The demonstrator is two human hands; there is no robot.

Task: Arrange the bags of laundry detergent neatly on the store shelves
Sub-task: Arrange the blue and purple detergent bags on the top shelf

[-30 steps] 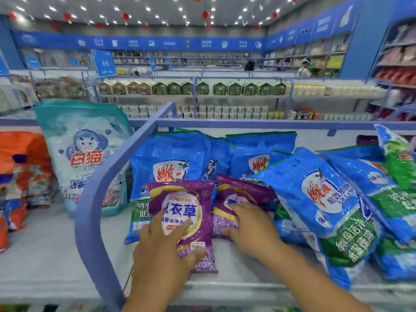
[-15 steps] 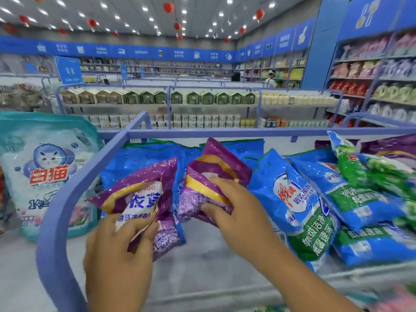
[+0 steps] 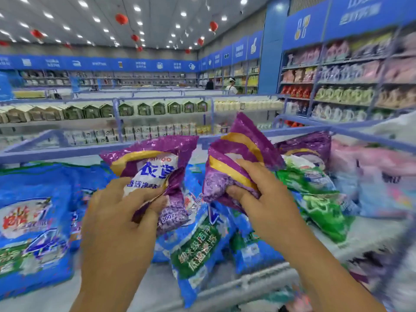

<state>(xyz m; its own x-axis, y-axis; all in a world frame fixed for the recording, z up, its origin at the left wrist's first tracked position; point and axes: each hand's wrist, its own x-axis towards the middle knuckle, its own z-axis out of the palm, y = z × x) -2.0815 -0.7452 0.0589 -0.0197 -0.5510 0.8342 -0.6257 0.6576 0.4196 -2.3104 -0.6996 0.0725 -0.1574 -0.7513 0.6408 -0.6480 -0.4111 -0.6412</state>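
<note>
My left hand [image 3: 121,219] grips a purple detergent bag [image 3: 155,163] with a white label, lifted above the shelf. A second purple bag [image 3: 238,152], creased and tilted, is pinched in my right hand [image 3: 263,197] just to the right of the first. Under both lie blue detergent bags [image 3: 198,246] on the white shelf [image 3: 371,235]. A big blue bag [image 3: 31,221] lies at the left. More purple bags [image 3: 308,147] and a green bag [image 3: 319,206] lie to the right of my right hand.
A blue rail [image 3: 67,147] runs along the back of the shelf, and a grey front lip [image 3: 247,282] edges it. Pink bags [image 3: 373,161] blur at the far right. Other aisles [image 3: 157,109] and wall shelving [image 3: 337,86] stand behind, with people in the distance.
Both hands have lifted the two purple bags off the shelf and carried them rightward. The view has swung right, past the blue divider, and the teal bag at the left is gone from sight.
</note>
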